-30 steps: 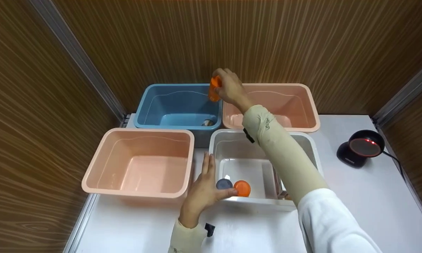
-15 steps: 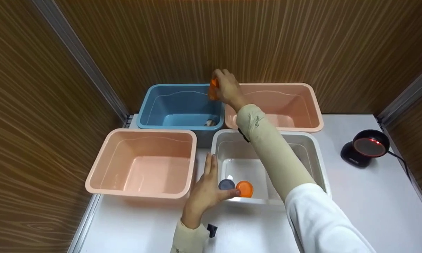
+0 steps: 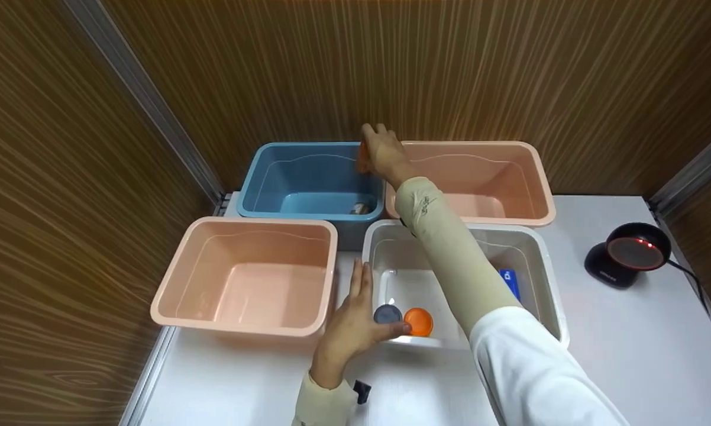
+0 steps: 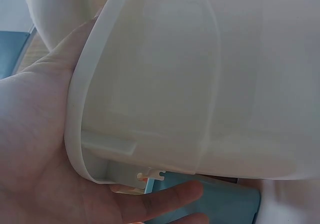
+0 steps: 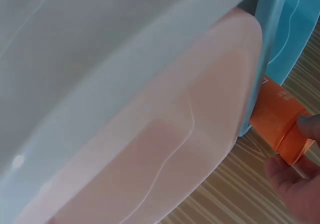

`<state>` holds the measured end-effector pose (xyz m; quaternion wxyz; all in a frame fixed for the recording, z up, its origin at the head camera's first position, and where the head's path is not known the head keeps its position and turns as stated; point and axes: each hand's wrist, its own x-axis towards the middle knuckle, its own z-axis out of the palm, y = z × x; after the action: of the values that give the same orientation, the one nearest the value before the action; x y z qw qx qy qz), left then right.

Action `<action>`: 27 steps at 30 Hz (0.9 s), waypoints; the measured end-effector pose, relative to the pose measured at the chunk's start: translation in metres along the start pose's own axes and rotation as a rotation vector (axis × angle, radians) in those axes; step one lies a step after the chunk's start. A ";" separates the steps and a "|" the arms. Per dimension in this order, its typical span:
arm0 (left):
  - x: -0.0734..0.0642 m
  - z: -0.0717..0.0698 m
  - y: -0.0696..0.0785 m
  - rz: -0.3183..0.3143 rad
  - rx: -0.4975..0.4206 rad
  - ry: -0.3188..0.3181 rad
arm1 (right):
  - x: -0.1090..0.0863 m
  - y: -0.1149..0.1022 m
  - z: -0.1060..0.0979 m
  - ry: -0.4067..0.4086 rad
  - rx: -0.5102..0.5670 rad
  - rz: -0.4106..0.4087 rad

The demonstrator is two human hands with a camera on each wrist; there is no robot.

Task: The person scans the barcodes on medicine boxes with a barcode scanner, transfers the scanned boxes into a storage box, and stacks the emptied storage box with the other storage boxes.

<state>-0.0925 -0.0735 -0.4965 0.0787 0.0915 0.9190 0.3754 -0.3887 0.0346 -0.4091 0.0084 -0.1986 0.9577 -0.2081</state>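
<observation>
At the right end of the blue bin [image 3: 311, 171], my right hand [image 3: 386, 155] grips an orange bottle [image 5: 277, 111] by its capped end. The bottle's other end goes in past the bin's rim. My left hand [image 3: 352, 322] rests against the front left corner of the white bin [image 3: 414, 287], its fingers straight and its thumb over the front rim. In the left wrist view the rim lies along the palm. Close to that thumb are a round grey top [image 3: 387, 313] and a round orange top [image 3: 418, 320]. My right forearm hides part of the white bin.
Pink bins stand at the left [image 3: 261, 296] and back right [image 3: 480, 177]. A small can-like item [image 3: 359, 208] lies in the blue bin, a blue item [image 3: 509, 283] in the white one. A black device with red lights [image 3: 634, 251] stands right. Wood-grain walls enclose the table.
The right hand has lowered slightly with the orange bottle, turning so less of it shows. The left hand keeps its place at the white bin. The whole view has shifted a little.
</observation>
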 end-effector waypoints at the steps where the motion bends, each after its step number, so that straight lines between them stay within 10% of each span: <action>1: 0.000 0.000 0.000 0.000 0.002 0.000 | 0.000 0.000 -0.001 -0.007 -0.001 0.009; 14: 0.000 -0.002 -0.002 -0.020 0.000 -0.018 | -0.009 0.006 -0.025 -0.051 -0.028 0.016; 21: 0.006 -0.003 -0.005 -0.016 -0.008 -0.018 | -0.044 0.019 -0.031 0.008 -0.004 -0.212; 27: 0.009 -0.005 -0.008 -0.005 -0.008 -0.018 | -0.096 0.019 -0.027 -0.116 0.025 -0.441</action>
<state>-0.1034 -0.0803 -0.4997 0.0883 0.0920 0.9169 0.3782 -0.3104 0.0978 -0.3982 0.0203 -0.4146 0.8864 -0.2047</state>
